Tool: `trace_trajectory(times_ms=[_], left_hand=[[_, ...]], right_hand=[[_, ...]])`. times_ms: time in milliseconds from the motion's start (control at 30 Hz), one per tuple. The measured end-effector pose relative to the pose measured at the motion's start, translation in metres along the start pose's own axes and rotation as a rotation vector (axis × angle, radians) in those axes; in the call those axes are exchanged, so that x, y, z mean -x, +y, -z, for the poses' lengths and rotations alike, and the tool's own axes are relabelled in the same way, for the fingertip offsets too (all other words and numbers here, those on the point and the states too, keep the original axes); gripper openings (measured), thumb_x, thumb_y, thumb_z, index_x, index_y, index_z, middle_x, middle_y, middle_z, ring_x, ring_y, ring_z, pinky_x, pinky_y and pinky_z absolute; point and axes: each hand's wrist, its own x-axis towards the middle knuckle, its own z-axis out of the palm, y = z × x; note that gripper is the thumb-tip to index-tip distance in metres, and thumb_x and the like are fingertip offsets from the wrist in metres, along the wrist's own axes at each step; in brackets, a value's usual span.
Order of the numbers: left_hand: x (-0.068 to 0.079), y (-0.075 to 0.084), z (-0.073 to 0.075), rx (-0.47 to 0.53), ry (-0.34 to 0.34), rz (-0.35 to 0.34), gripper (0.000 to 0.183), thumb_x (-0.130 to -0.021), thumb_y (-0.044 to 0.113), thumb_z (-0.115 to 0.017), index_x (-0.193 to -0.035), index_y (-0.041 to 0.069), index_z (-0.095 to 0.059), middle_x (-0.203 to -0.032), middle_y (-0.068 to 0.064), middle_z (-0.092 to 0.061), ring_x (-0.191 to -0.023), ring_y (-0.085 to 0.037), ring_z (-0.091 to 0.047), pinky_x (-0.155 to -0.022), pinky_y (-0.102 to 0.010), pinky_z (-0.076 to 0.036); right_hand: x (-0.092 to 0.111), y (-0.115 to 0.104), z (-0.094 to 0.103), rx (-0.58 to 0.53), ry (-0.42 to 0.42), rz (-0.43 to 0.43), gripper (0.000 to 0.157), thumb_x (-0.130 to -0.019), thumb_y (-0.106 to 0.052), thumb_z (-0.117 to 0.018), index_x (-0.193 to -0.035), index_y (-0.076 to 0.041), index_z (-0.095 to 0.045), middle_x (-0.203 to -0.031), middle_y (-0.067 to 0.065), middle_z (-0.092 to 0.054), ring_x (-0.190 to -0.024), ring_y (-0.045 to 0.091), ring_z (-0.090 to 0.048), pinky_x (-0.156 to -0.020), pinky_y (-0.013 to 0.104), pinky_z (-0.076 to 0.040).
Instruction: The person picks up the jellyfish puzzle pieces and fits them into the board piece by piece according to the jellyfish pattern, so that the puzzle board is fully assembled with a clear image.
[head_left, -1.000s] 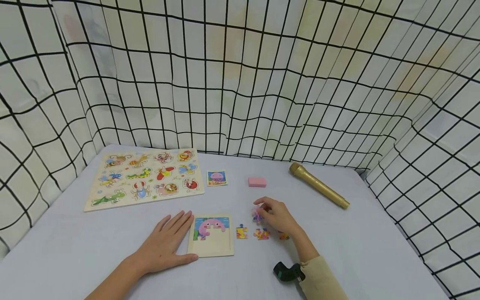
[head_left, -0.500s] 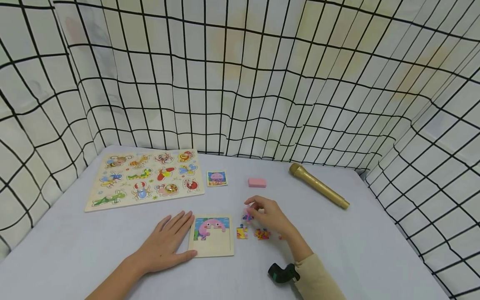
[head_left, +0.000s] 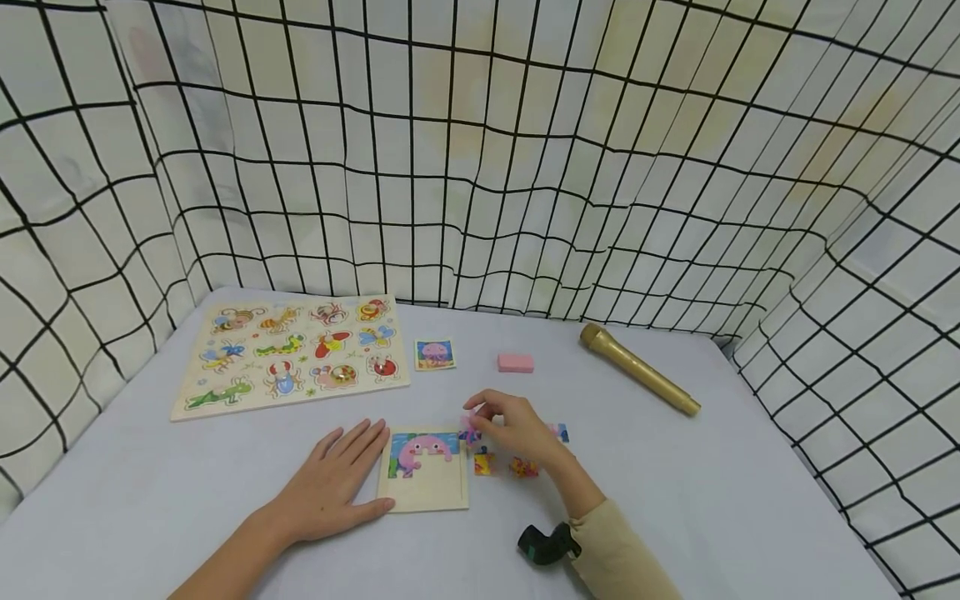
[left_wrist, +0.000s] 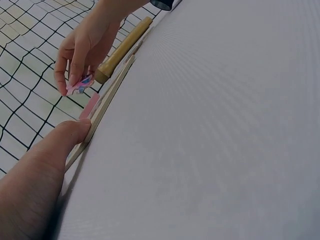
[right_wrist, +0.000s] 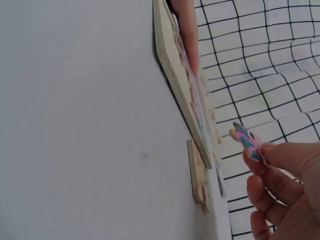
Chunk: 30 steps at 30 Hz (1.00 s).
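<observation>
My right hand (head_left: 512, 427) pinches a pink and blue jigsaw piece (right_wrist: 248, 144) between thumb and fingers, beside the upper right corner of a small wooden puzzle tray (head_left: 429, 496). In the left wrist view the piece is held raised. The tray's upper part carries fitted pieces showing a pink octopus (head_left: 426, 448); its lower part is bare wood. My left hand (head_left: 326, 479) lies flat with fingers spread along the tray's left side, its thumb at the lower left corner. Right of the tray lie a yellow piece (head_left: 483, 463), a red and yellow piece (head_left: 523, 467) and a blue and pink piece (head_left: 560, 432).
Behind on the left lies a large wooden insect puzzle board (head_left: 300, 392). An octopus picture card (head_left: 435, 354), a pink block (head_left: 515, 363) and a gold microphone (head_left: 640, 370) lie farther back. Black netting (head_left: 480, 175) over white cloth encloses the table.
My right hand has moved left with the jigsaw piece, up to the tray's edge. The blue and pink piece behind it has come into view. My left hand stays in place.
</observation>
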Motion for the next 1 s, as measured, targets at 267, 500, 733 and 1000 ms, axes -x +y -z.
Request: trace_trajectory(times_ms=[267, 500, 733, 1000], left_hand=[[-0.001, 0.001, 0.004, 0.007, -0.046, 0.024, 0.087, -0.083, 0.066, -0.043, -0.141, 0.002, -0.033, -0.146, -0.011, -0.030, -0.135, -0.029, -0.022, -0.107, -0.049, -0.013], [-0.002, 0.001, 0.004, 0.007, -0.049, 0.021, 0.084, -0.085, 0.063, -0.044, -0.141, 0.002, -0.033, -0.146, -0.011, -0.030, -0.135, -0.029, -0.021, -0.106, -0.050, -0.013], [0.000, -0.001, 0.002, 0.002, 0.000, -0.001, 0.078, -0.086, 0.057, -0.048, -0.140, 0.002, -0.036, -0.145, -0.011, -0.032, -0.134, -0.029, -0.024, -0.105, -0.050, -0.015], [0.000, -0.002, 0.004, 0.032, -0.038, 0.006, 0.072, -0.089, 0.049, -0.048, -0.141, 0.001, -0.033, -0.147, -0.011, -0.029, -0.135, -0.030, -0.021, -0.106, -0.051, -0.012]], right_hand=[[-0.007, -0.004, -0.013, -0.024, -0.050, 0.007, 0.021, -0.091, -0.020, -0.059, -0.109, -0.011, -0.059, -0.083, -0.007, -0.061, -0.069, 0.009, -0.053, -0.057, 0.020, -0.045], [-0.011, -0.008, -0.023, -0.029, -0.080, -0.003, 0.018, -0.090, -0.019, -0.060, -0.107, -0.014, -0.060, -0.083, -0.008, -0.060, -0.073, 0.008, -0.053, -0.063, 0.020, -0.047], [-0.015, -0.014, -0.033, -0.037, -0.114, 0.021, 0.014, -0.089, -0.018, -0.061, -0.102, -0.013, -0.061, -0.078, -0.008, -0.059, -0.066, 0.006, -0.051, -0.056, 0.018, -0.044], [-0.015, -0.017, -0.044, -0.012, -0.143, 0.105, 0.013, -0.087, -0.013, -0.062, -0.100, -0.012, -0.060, -0.074, -0.009, -0.057, -0.062, 0.002, -0.047, -0.052, 0.015, -0.039]])
